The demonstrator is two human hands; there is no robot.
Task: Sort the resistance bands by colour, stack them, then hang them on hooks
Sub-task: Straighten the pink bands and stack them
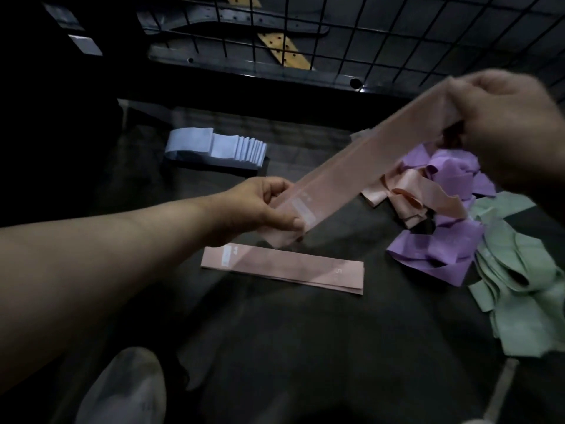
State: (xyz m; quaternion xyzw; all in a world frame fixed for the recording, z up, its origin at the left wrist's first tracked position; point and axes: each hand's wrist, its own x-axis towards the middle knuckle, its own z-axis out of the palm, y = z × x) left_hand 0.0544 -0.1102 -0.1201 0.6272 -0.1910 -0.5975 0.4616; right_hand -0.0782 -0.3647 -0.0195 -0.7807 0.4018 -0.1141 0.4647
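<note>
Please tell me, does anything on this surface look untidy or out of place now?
Yes. On the right, loose pink bands, purple bands and green bands lie crumpled in one mixed heap, not yet sorted. The flat pink stack looks tidy, and the pink band between the left hand and right hand shows no damage.

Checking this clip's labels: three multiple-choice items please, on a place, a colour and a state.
1. The blue stack lies: A) beyond the flat pink stack; B) on a hook; C) in a box.
2. The held band is: A) green; B) pink; C) blue.
3. The held band is: A) pulled between left hand and right hand; B) lying flat; C) knotted.
A, it sits farther back; B, pale pink throughout; A, fingers grip each end.
</note>
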